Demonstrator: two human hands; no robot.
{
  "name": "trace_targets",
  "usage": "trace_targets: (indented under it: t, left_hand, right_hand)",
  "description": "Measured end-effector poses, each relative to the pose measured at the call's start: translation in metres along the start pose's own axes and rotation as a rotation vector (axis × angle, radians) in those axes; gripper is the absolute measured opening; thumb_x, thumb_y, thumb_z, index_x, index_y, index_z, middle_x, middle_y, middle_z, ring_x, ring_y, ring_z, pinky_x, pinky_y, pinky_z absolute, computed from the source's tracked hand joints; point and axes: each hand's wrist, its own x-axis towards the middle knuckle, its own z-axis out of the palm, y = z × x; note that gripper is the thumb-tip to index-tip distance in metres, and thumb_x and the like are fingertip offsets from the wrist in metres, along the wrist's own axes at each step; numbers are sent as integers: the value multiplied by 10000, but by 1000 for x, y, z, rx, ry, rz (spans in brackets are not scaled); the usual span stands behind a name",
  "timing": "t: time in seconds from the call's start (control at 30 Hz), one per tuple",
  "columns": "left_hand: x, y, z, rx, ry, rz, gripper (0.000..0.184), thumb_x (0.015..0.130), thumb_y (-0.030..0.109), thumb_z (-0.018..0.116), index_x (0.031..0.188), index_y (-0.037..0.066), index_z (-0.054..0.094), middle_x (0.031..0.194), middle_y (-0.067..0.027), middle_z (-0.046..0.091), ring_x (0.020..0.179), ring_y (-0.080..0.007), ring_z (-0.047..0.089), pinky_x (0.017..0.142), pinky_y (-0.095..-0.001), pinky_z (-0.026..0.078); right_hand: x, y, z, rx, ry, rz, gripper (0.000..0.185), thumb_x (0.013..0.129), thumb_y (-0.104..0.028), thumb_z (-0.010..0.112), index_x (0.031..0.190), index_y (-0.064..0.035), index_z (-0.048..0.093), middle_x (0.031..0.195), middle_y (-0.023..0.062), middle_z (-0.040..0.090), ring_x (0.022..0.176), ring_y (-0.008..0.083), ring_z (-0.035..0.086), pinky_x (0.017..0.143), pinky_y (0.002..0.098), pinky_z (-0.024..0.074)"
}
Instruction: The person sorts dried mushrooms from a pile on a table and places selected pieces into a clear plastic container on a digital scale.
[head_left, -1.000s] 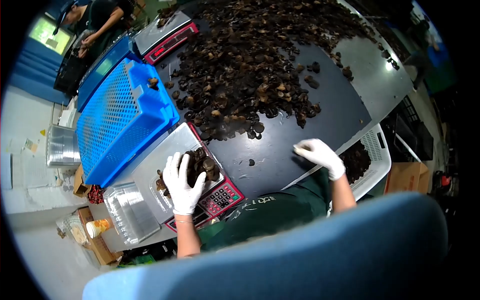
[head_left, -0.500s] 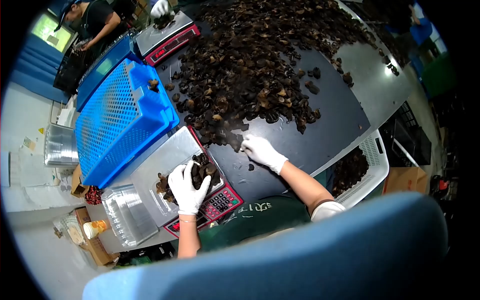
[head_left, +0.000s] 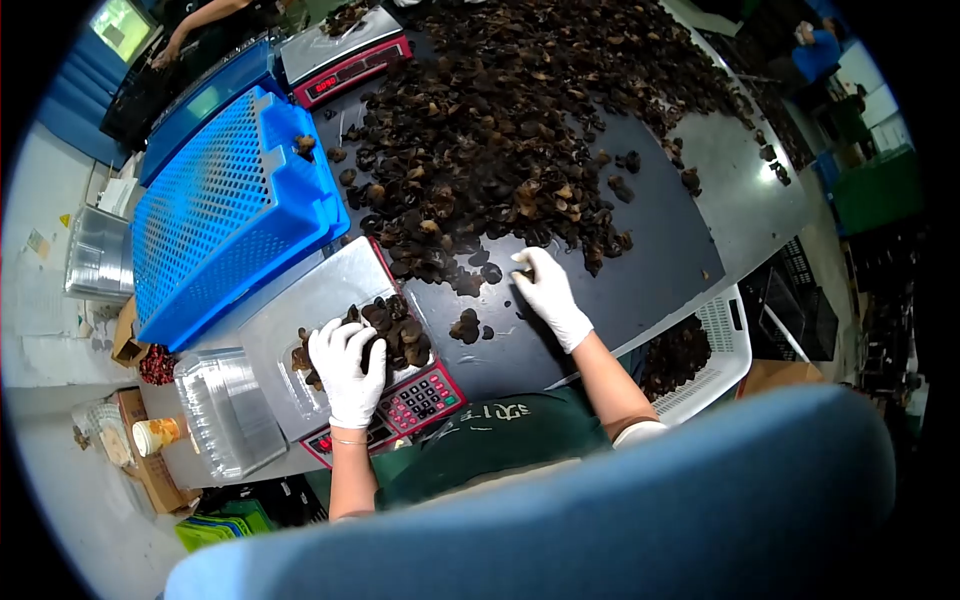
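Observation:
My left hand [head_left: 347, 378], in a white glove, rests with fingers apart on the near side of a heap of dark wood ear mushrooms [head_left: 402, 335]. They lie on the metal pan of a red digital scale [head_left: 422, 398], apparently in a clear plastic tray that my hand partly hides. My right hand [head_left: 550, 300], also gloved, hovers over the dark table mat, thumb and forefinger apart with nothing visible between them. Just beyond it spreads a large pile of wood ear mushrooms [head_left: 490, 160]. A small loose clump [head_left: 466, 326] lies between my hands.
A blue perforated crate [head_left: 215, 215] stands left of the scale, with stacked clear trays [head_left: 230, 412] nearer me. Farther back is a second red scale [head_left: 345, 65]. A white basket [head_left: 722, 350] of mushrooms sits at the right. Another person's arm [head_left: 200, 20] shows at upper left.
My right hand has moved right, away from the pile edge, and its fingers have parted. A small clump now lies on the mat. My left hand stays at the scale; the view has shifted slightly.

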Motion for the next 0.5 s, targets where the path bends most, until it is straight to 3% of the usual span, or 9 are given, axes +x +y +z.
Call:
trace_targets:
  t: [0.07, 0.2, 0.27, 0.33, 0.43, 0.5]
  left_hand:
    - [-3, 0, -1, 22, -97, -13, 263, 826, 234, 706, 1052, 108, 663, 1158, -88, 591, 1207, -336, 488, 1106, -541, 259]
    - [-6, 3, -15, -86, 9, -87, 404, 816, 201, 708, 1198, 101, 625, 1268, -148, 534, 1226, -350, 476, 1104, -536, 275]
    - [-9, -3, -26, -65, 58, -122, 389, 823, 178, 690, 1188, 62, 624, 1265, -160, 534, 1198, -367, 482, 1069, -484, 332]
    - [-15, -13, -37, -78, 91, -188, 374, 838, 183, 675, 1179, 41, 623, 1251, -170, 538, 1167, -359, 495, 1038, -472, 361]
    - [-26, -30, -51, -69, 192, -272, 337, 865, 138, 647, 1190, 51, 620, 1245, -165, 538, 1158, -336, 508, 1019, -428, 387]
    - [-36, -45, -57, -23, 253, -314, 321, 881, 102, 628, 1200, 58, 616, 1255, -157, 534, 1179, -329, 503, 1035, -426, 381]
  right_hand:
    - [4, -11, 13, -131, -102, -52, 390, 799, -178, 731, 1150, -104, 579, 1032, 119, 605, 904, 299, 660, 776, 399, 543]
    - [7, -6, 36, -387, -191, -32, 488, 771, -309, 769, 1169, -88, 593, 1002, 146, 578, 881, 347, 645, 768, 422, 540]
    - [12, 9, 37, -432, -248, -43, 435, 767, -318, 771, 1086, -65, 616, 1010, 148, 583, 879, 353, 643, 763, 429, 535]
    - [16, 13, 29, -387, -172, -51, 308, 797, -300, 735, 919, -59, 588, 959, 155, 602, 834, 356, 640, 739, 438, 525]
    - [13, 8, 19, -324, -67, -22, 240, 806, -240, 700, 830, -83, 520, 811, 124, 612, 776, 342, 633, 674, 432, 500]
    - [5, -6, 17, -295, -121, 13, 274, 784, -248, 721, 827, -84, 505, 782, 126, 611, 766, 348, 630, 665, 431, 490]
